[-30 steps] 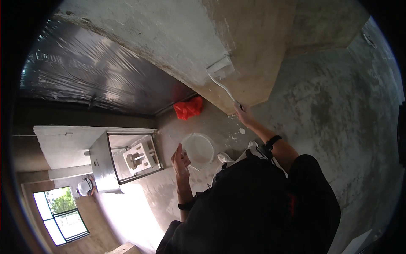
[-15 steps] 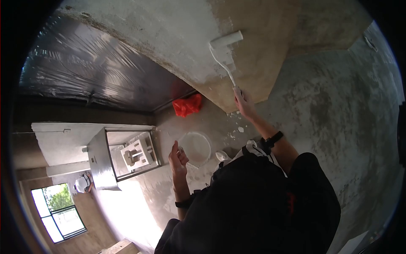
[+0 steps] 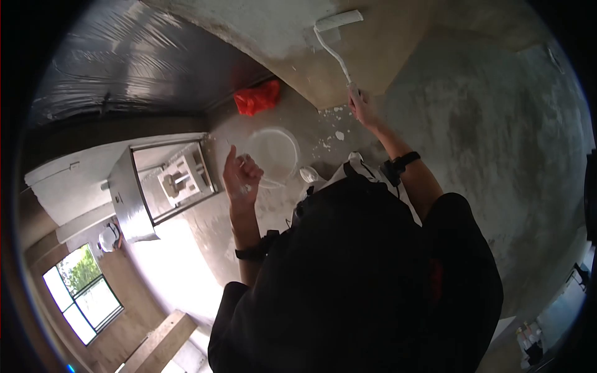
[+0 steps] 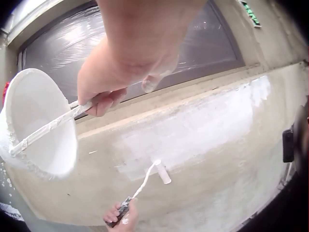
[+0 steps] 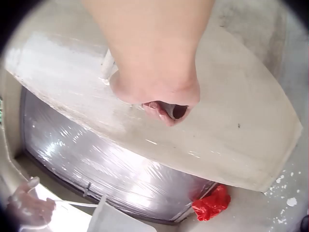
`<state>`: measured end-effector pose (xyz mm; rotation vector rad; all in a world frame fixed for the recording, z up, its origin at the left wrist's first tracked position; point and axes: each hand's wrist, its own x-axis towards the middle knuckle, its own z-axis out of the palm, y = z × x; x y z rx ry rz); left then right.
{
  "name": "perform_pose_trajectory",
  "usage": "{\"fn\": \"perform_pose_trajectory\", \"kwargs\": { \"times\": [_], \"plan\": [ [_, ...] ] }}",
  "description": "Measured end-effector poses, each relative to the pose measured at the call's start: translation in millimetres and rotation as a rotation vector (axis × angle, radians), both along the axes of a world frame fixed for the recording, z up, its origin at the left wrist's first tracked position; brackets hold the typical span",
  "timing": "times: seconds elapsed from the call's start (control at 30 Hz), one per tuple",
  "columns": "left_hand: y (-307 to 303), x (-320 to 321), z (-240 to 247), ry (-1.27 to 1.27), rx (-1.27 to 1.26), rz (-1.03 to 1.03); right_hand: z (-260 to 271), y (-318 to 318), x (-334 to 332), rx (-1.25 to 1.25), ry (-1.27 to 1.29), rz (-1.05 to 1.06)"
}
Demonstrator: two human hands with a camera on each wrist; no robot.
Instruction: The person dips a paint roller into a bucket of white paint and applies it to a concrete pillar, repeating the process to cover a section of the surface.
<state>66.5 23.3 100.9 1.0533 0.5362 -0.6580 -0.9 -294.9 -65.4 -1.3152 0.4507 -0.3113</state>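
Note:
My right hand (image 3: 365,112) grips the handle of a paint roller (image 3: 339,20), arm stretched forward. The white roller head overlaps the beige wall (image 3: 379,43) at the edge of a whitish coated patch (image 4: 193,135). In the left wrist view, my left hand (image 4: 133,70) holds the white handle (image 4: 46,131) of a white bucket (image 4: 70,150), fingers curled round it. Seen from the head, the bucket (image 3: 297,152) hangs beside that hand, only its pale rim standing out against the floor. White smears mark the left fingers.
A red plastic bag (image 3: 256,97) lies on the floor at the wall's foot. Shiny plastic sheeting (image 3: 143,68) covers a wide opening on the left. White splatters (image 3: 339,135) dot the floor. Farther off are a person in a white helmet (image 3: 109,237) and a window (image 3: 93,308).
The roller has moved away from my body along the wall, then slightly sideways to the right. The head view has tilted, shifting the surroundings upward. Both hands keep their holds.

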Motion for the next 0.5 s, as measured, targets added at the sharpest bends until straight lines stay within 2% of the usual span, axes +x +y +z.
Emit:
{"fn": "perform_pose_trajectory", "kwargs": {
  "times": [0.13, 0.33, 0.43, 0.5],
  "plan": [
    [-6, 5, 6, 0.010, -0.053, -0.057, 1, 1, -12, 0.040, 0.168, 0.010],
    [-9, 12, 6, 0.035, -0.108, -0.068, 37, 2, -3, -0.038, 0.127, -0.027],
    [-16, 10, 8, 0.030, -0.097, -0.005, 68, -3, 7, -0.088, 0.042, -0.018],
    [-13, 16, 4, 0.062, -0.176, 0.025, 83, -4, 16, -0.095, -0.061, 0.023]
  ]
}}
